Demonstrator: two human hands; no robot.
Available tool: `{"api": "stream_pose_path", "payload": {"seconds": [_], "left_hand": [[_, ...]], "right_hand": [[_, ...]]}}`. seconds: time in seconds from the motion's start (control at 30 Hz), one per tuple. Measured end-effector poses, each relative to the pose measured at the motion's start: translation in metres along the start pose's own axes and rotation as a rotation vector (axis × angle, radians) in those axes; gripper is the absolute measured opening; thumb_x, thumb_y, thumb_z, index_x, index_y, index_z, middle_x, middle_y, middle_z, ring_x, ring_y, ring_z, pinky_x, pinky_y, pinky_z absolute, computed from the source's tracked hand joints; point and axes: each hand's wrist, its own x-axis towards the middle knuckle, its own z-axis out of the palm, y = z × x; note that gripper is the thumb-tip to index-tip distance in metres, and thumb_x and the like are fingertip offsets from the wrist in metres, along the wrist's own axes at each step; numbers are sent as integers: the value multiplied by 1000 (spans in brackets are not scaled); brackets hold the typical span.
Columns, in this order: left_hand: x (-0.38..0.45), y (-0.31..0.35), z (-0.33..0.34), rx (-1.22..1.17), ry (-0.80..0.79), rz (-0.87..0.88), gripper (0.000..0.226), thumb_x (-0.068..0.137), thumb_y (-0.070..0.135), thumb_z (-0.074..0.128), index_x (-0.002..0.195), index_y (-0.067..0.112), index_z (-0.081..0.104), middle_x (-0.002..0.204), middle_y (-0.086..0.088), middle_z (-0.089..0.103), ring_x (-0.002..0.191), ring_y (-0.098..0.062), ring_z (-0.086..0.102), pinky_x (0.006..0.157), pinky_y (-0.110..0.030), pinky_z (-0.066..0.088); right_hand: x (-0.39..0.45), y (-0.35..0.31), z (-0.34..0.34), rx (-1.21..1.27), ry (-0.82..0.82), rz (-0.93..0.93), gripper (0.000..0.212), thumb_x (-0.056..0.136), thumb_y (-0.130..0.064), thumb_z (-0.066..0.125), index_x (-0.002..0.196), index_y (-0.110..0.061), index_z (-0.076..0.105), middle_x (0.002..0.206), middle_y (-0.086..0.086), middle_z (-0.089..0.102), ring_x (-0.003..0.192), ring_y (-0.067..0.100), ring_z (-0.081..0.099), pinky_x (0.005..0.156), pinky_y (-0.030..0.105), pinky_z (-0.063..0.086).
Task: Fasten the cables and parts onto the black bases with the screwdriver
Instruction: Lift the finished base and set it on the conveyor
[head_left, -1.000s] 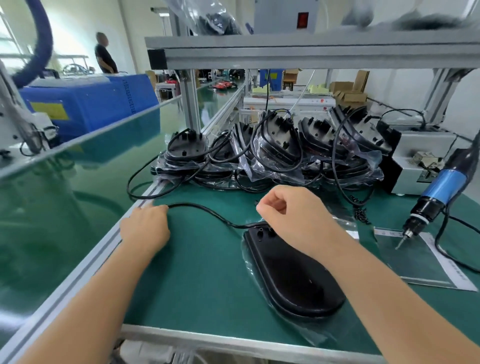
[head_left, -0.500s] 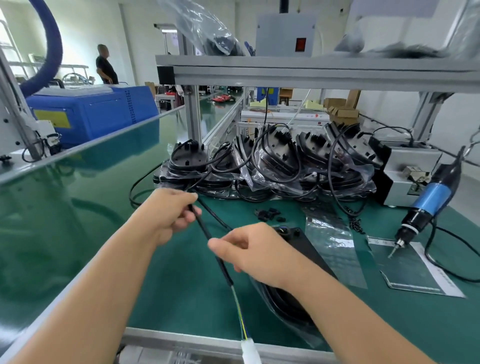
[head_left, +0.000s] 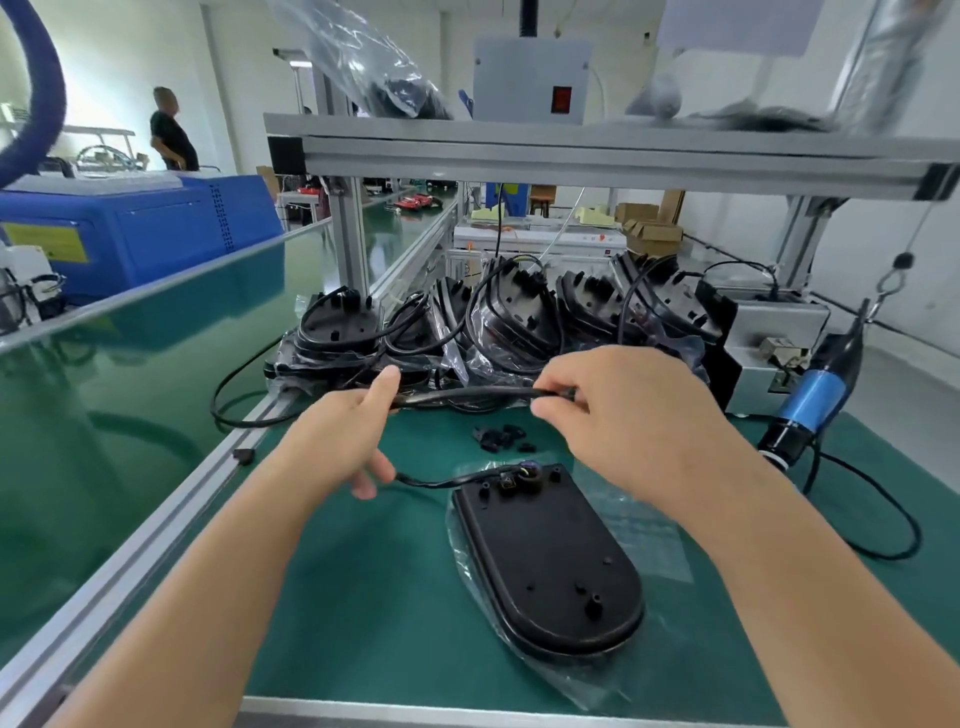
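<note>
A black oval base (head_left: 545, 566) lies on clear plastic on the green mat, its connector end facing away from me. A black cable (head_left: 467, 393) runs from that end, loops through my left hand (head_left: 337, 441) and stretches across to my right hand (head_left: 618, 410). Both hands hold the cable above the mat, beyond the base: the left grips it in curled fingers, the right pinches its far end. The blue-bodied electric screwdriver (head_left: 810, 405) hangs tip down at the right, untouched. A few small black parts (head_left: 498, 436) lie on the mat beneath the cable.
A stack of black bases with cables (head_left: 493, 327), wrapped in plastic, fills the back of the bench. A grey metal machine (head_left: 769, 343) stands at the back right. The screwdriver's cord (head_left: 883, 519) loops over the mat. An aluminium frame shelf (head_left: 571, 150) spans overhead.
Both hands have risen and moved apart, pulling the cable out level between them. The base has turned, so its connector end and cable root now show.
</note>
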Motion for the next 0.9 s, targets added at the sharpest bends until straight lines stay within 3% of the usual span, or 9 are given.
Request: {"api": "stream_pose_path", "payload": {"seconds": [0.1, 0.2, 0.27, 0.37, 0.53, 0.67, 0.77, 0.83, 0.9], "left_hand": [[-9, -3, -11, 399, -115, 70, 72, 87, 74, 12, 103, 24, 61, 57, 2, 70, 35, -8, 55, 62, -25, 40], [-28, -1, -15, 549, -303, 191, 61, 92, 67, 17, 105, 28, 62, 59, 3, 71, 37, -9, 50, 65, -25, 50], [-41, 2, -13, 559, -497, 239, 56, 93, 66, 22, 112, 29, 60, 60, 3, 71, 40, -9, 50, 75, -29, 54], [-45, 9, -13, 446, -638, 331, 46, 88, 67, 34, 118, 42, 59, 58, 2, 70, 39, -9, 47, 65, -20, 50], [-22, 33, 14, 359, -230, 561, 24, 95, 38, 54, 118, 41, 61, 50, 2, 63, 48, -3, 52, 55, -18, 45], [-4, 52, 43, 790, 166, 746, 46, 90, 43, 60, 134, 44, 48, 88, 16, 58, 102, -14, 57, 73, -28, 41], [17, 54, 63, 961, 56, 897, 63, 92, 36, 59, 146, 44, 27, 135, 6, 47, 130, -21, 38, 98, -38, 39], [28, 52, 70, 1045, -46, 902, 46, 96, 38, 53, 140, 43, 42, 150, 8, 37, 144, -18, 20, 113, -43, 24], [34, 44, 71, 1022, -130, 857, 28, 98, 40, 46, 122, 38, 60, 139, 10, 50, 142, -15, 28, 116, -39, 16]], "right_hand": [[-4, 11, 8, 145, -62, 22, 29, 91, -52, 52, 79, -30, 67, 60, -14, 58, 64, 0, 55, 54, 10, 35], [-12, 27, 27, 223, -39, 144, 39, 85, -59, 51, 65, -27, 60, 50, -12, 54, 55, 1, 52, 50, 12, 35], [-17, 37, 40, 194, -36, 210, 24, 86, -42, 62, 68, -25, 63, 55, -12, 57, 56, 1, 52, 51, 10, 34], [-30, 49, 50, 192, -6, 283, 9, 82, -19, 62, 77, -26, 65, 55, -16, 53, 59, 0, 50, 55, 9, 32], [-57, 54, 55, 265, 22, 196, 27, 86, -17, 61, 103, -32, 47, 65, -5, 58, 64, 9, 56, 63, 26, 44], [-57, 56, 65, 276, -13, 129, 25, 92, -19, 62, 116, -23, 58, 84, -17, 60, 76, 4, 55, 76, 19, 45], [-51, 58, 70, 268, -52, 79, 28, 92, -15, 62, 119, -20, 65, 98, -11, 66, 92, 7, 58, 87, 18, 43], [-47, 59, 72, 269, -77, 54, 28, 91, -14, 63, 118, -19, 67, 107, -7, 69, 100, 9, 60, 89, 18, 41], [-47, 61, 75, 294, -87, 67, 24, 91, -17, 64, 114, -21, 69, 105, -7, 70, 93, 6, 60, 85, 14, 40]]}}
